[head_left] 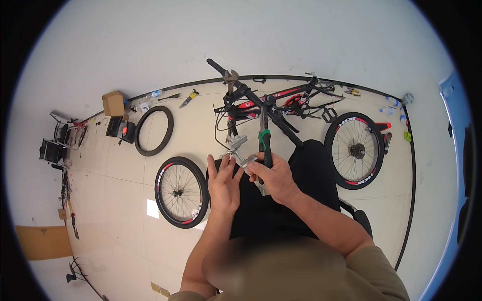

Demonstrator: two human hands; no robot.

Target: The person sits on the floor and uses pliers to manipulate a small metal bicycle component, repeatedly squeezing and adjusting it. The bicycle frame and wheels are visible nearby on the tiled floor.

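My right hand (275,179) is closed, its thumb and fingers pinching a small silver metal part (248,161) whose kind I cannot make out. My left hand (223,186) is just left of it, fingers stretched out and spread, tips close to the silver pieces; whether they touch is unclear. Beyond them, more silver metal hardware (236,142) sits in front of the bicycle frame (251,104), which is black and red. A tool with a green and black handle (264,143) stretches from beside my right hand toward the frame. A metal wrench head (230,76) shows by the handlebar (216,65).
Bicycle wheels lie on the floor, one to the left (177,192) and one to the right (354,150). Farther left are a loose tire (154,131) and an open cardboard box (114,104). Bottles (393,102) and small tools (353,92) lie along the wall.
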